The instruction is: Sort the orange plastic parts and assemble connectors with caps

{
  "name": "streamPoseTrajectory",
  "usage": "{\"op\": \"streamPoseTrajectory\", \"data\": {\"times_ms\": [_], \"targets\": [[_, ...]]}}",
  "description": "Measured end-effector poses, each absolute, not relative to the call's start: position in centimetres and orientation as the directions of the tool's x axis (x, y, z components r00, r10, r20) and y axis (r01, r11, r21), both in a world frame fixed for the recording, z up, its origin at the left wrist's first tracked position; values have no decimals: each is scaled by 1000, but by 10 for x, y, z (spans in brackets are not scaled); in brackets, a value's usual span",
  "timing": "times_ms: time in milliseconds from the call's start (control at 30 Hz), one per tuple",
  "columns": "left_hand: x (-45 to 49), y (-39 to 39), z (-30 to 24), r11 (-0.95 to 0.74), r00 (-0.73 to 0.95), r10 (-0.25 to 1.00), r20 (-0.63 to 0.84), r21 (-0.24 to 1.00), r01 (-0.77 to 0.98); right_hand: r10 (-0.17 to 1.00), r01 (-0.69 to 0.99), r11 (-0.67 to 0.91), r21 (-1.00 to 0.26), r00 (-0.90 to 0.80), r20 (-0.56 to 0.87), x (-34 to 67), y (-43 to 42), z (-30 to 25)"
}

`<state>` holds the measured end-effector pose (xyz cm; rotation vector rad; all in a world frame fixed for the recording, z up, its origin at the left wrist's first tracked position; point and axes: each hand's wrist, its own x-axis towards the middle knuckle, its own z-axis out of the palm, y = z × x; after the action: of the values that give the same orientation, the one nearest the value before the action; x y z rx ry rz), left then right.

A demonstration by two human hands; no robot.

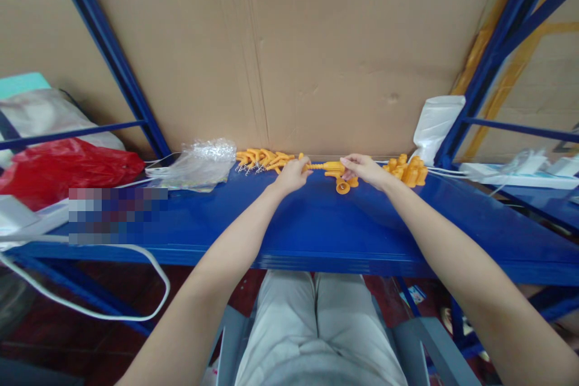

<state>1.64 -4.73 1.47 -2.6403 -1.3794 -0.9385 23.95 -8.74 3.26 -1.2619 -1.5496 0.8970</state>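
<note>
An orange plastic toy part (pixel 329 169) with a ribbed rod and a small cup-shaped end lies across the far middle of the blue shelf (pixel 316 223). My left hand (pixel 293 174) is closed on the rod's left end. My right hand (pixel 364 169) is closed on its right end, fingers curled over the body. A row of several orange pieces with small metal hooks (pixel 262 160) lies just left of my left hand. A cluster of several stubby orange pieces (pixel 407 171) sits just right of my right hand.
A crumpled clear plastic bag (pixel 199 163) lies left of the orange pieces. A red bag (pixel 58 169) and white cable (pixel 90 307) are at far left. A white bag (pixel 436 123) and a white power strip (pixel 511 176) are at right. Cardboard (pixel 294 60) backs the shelf.
</note>
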Motion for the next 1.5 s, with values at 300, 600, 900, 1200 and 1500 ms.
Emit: {"op": "streamPoseTrajectory", "data": {"times_ms": [300, 600, 900, 1200, 1500], "targets": [[16, -46, 15, -597, 406, 754, 517, 281, 752, 946, 320, 324, -890, -117, 302, 251, -76, 22], [15, -45, 15, -644, 459, 729, 508, 280, 712, 947, 419, 319, -850, -163, 276, 251, -78, 27], [17, -49, 16, -638, 446, 749, 490, 351, 686, 967, 405, 255, -878, -134, 218, 246, -84, 32], [17, -47, 14, -646, 453, 736, 503, 321, 693, 961, 406, 272, -873, -168, 221, 247, -82, 30], [18, -46, 11, -637, 426, 731, 533, 306, 708, 958, 451, 285, -845, -172, 231, 247, -81, 29]]}}
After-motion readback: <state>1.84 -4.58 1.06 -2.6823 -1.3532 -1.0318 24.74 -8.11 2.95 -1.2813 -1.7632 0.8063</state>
